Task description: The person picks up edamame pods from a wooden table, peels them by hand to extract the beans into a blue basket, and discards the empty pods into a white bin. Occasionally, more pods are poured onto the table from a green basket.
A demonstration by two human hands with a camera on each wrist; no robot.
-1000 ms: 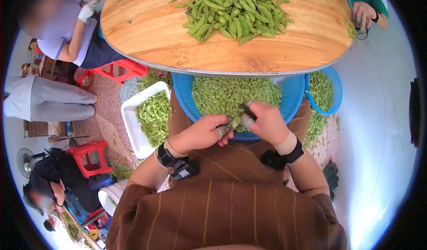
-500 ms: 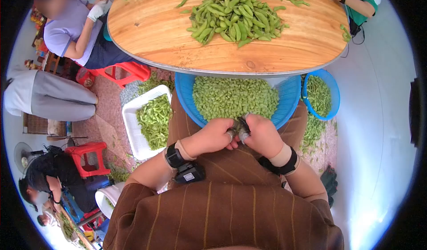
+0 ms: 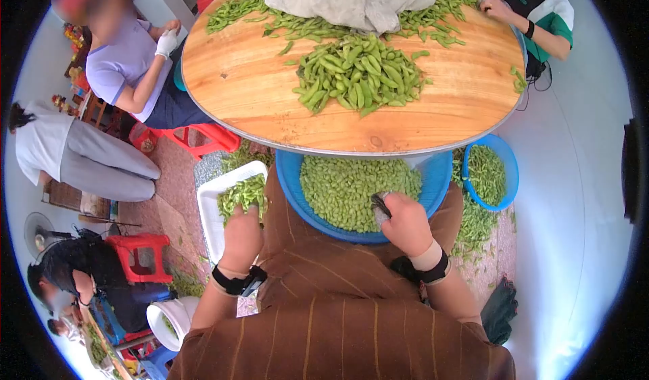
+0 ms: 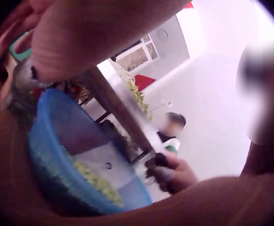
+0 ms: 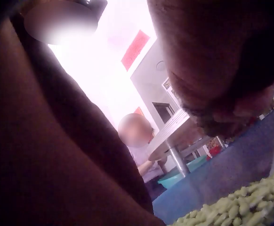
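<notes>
In the head view, the left hand is over the white tray at the left, its covered fingertips at the green pods inside. Its fingers look extended and relaxed in the left wrist view; no pod shows between them. The right hand hovers over the near right part of the blue basin, fingers loosely curled, with dark and grey coverings on the digits. Nothing visible is in its grasp. Shelled green beans fill the basin, and they also show below the right hand in the right wrist view.
Beyond the basin, a round wooden table bears a pile of pods and a grey cloth. A blue basket stands at the right. Several people are around, with red stools and a white bucket at the left.
The hands have parted: the left has moved from beside the right over to the white tray, while the right stays near the basin. The head view has tilted up, showing more of the table.
</notes>
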